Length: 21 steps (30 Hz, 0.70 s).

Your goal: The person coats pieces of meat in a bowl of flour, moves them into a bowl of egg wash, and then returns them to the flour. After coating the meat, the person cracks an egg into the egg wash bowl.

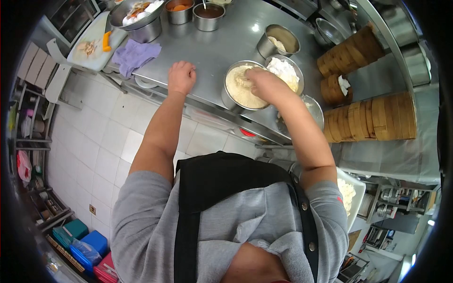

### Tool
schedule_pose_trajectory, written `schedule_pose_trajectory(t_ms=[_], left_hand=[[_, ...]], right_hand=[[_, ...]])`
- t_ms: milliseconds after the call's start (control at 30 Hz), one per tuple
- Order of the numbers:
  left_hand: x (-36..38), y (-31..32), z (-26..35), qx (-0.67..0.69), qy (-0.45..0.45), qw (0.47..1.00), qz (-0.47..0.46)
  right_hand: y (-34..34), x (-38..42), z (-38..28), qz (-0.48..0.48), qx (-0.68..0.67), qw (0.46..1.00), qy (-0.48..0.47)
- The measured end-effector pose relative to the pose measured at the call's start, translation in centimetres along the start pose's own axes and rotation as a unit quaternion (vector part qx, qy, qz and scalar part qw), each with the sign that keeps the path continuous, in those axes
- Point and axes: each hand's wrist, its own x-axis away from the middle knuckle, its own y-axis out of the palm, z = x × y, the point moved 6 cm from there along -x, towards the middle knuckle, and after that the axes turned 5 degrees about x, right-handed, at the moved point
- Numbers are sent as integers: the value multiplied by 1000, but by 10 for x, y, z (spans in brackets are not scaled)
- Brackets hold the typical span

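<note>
My right hand [267, 86] reaches into a round metal container of pale breadcrumbs [243, 95]. Its fingers are closed at a crumb-coated lump [241, 78], whose kind I cannot make out. Touching this container on the right is a metal bowl of white powder [284, 70] with something yellowish at its lower edge. Behind stands a deeper metal pot [279, 36] with pale pieces inside. My left hand [182, 77] rests on the front edge of the steel counter [212, 61], fingers curled in, with nothing visible in them.
A purple cloth [136, 56] lies left of my left hand, near a cutting board [78, 59] with an orange-handled knife [107, 41]. Metal containers, one with brown sauce [209, 12], stand at the back. Stacked bamboo steamers [370, 118] line the right side; another metal bowl [314, 112] sits under my right forearm.
</note>
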Motion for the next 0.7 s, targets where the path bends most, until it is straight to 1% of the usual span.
schedule_pose_trajectory(t_ms=[67,167,267,367,400,500,533,567,600,700], left_hand=[[1,-1,-1,0,-1,1000,1],[1,-1,1,0,0,1000,1],[1,-2,3,1,1,1000,4],[-1,-2,1,-1,0,1000,4],[0,-2,1,0,2,1000,9],[1,-1,-1,2,-1,1000,6],[1,0,-1,4,-2,1000,3],[1,0,0,4,-2,1000,3],[0,0,0,5,-1,1000,3],[-3,2,-2,-6,1,1000,7]], right_hand=[[-16,6,-7,-34,-74,996,23],[-27,8,-12,-46,-167,985,25],[-3,-5,8,-5,-81,996,48],[-10,-7,25,113,-3,990,79],[-23,-3,18,127,-30,988,84],[-24,0,12,102,-190,969,118],[-5,-3,13,18,-266,956,123],[16,-6,11,-65,-338,930,125],[22,-9,4,-67,-130,985,96],[10,-9,7,1,-83,992,95]])
